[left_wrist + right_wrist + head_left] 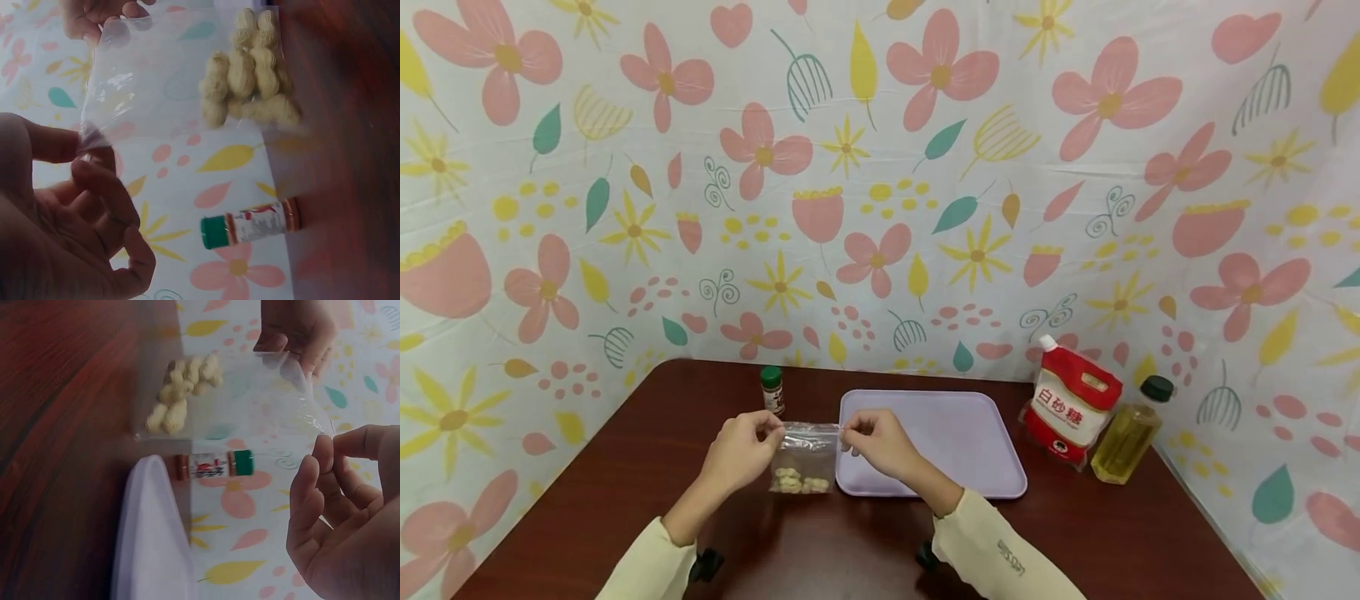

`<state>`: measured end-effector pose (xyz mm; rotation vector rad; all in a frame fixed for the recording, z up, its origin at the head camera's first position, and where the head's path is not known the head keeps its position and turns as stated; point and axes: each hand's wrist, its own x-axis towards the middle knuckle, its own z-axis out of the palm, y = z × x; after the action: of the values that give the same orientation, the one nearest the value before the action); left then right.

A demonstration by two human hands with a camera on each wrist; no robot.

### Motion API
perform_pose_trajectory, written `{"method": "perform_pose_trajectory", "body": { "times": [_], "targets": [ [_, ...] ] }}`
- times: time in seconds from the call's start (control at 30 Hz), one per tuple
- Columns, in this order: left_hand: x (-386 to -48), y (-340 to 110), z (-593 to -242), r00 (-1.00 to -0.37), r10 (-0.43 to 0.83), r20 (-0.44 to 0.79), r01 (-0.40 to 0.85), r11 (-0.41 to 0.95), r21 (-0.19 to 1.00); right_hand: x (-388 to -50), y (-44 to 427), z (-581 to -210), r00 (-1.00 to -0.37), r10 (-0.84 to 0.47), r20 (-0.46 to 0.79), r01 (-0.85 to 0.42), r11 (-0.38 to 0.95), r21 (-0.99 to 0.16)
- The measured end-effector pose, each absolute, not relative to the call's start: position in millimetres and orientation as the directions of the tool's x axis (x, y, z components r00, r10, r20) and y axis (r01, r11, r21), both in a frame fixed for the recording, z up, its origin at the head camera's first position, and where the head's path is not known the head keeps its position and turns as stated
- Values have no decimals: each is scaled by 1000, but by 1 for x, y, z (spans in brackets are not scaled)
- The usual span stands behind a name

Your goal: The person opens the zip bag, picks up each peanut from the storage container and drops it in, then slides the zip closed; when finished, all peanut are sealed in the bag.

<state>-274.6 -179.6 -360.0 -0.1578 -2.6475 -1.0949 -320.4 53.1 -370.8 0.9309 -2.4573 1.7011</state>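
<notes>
A clear zip bag (805,454) hangs upright between both hands, with several unshelled peanuts (800,482) gathered at its bottom. My left hand (743,450) pinches the bag's top left corner between thumb and forefinger. At the top right corner, my right hand (883,446) pinches the bag the same way. The left wrist view shows the peanuts (250,75) through the plastic and the left hand (81,200) at the corner. In the right wrist view the right hand (344,500) grips the other corner. Whether the zip is sealed cannot be made out.
A lilac tray (955,433) lies right of the bag, partly behind my right hand. Behind the left hand stands a green-capped spice bottle (772,390). To the right are a red and white sugar pouch (1067,404) and an oil bottle (1127,437). A floral curtain (880,167) rises behind the table.
</notes>
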Motion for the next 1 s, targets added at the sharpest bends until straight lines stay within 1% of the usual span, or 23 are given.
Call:
{"method": "perform_pose_trajectory", "body": {
  "times": [0.13,0.27,0.47,0.6,0.7,0.77,0.83,0.9,1.0],
  "targets": [
    [-291,-183,-370,-963,4,270,188,730,658,-338,51,-386,-839,-444,316,-455,252,-854],
    [-312,-185,-378,-971,4,239,163,742,650,-357,47,-394,-860,-440,258,-414,308,-857],
    [-344,-188,-387,-980,-4,199,131,738,662,-391,43,-401,-840,-489,233,-435,352,-829],
    [-366,-189,-399,-992,27,124,102,756,646,-408,41,-407,-846,-492,207,-431,402,-808],
    [-375,-189,-407,-997,31,76,72,774,629,-417,37,-413,-847,-490,204,-449,456,-768],
    [-378,-188,-409,-997,17,69,56,786,615,-420,35,-416,-842,-493,219,-475,485,-734],
    [-380,-186,-410,-998,4,60,39,799,600,-422,32,-419,-850,-477,223,-479,525,-703],
    [-382,-186,-411,-999,-7,53,25,815,579,-423,29,-421,-860,-460,222,-474,558,-682],
    [-385,-185,-413,-999,-15,35,7,842,540,-424,25,-425,-887,-424,182,-427,606,-671]
  ]
}}
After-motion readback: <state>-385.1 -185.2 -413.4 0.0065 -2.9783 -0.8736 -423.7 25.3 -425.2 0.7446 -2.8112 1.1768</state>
